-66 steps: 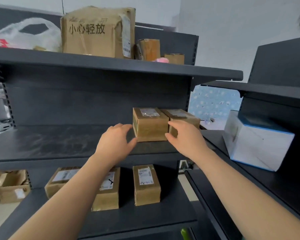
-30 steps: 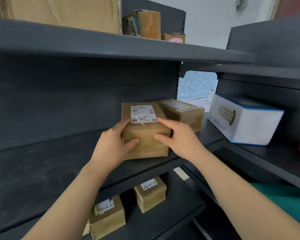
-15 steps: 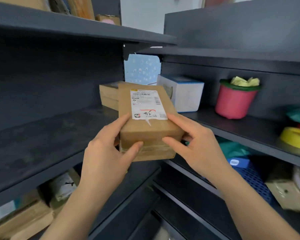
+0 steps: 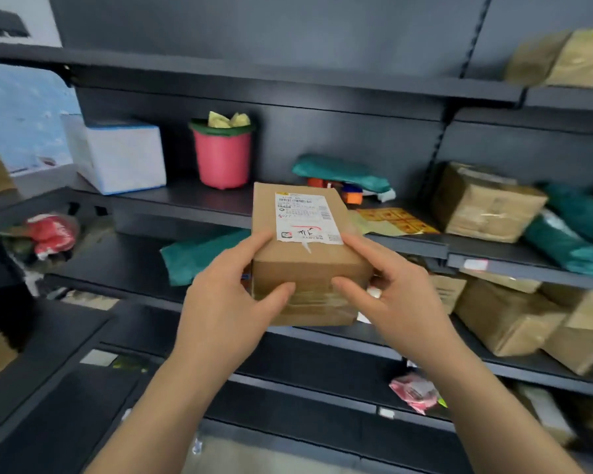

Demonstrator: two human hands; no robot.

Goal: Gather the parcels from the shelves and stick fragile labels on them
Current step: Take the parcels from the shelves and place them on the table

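Here, left hand (image 4: pixel 233 295) and right hand (image 4: pixel 394 289) both clamped around the brown parcel (image 4: pixel 305 265), thumbs on its near face.

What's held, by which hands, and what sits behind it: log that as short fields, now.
held item: brown cardboard parcel with white shipping label
left hand: grips parcel's left near corner
right hand: grips its right near corner
stickers: yellow-orange sticker sheet lying on dark metal shelf behind
also there: pink plastic pot, white box with blue trim
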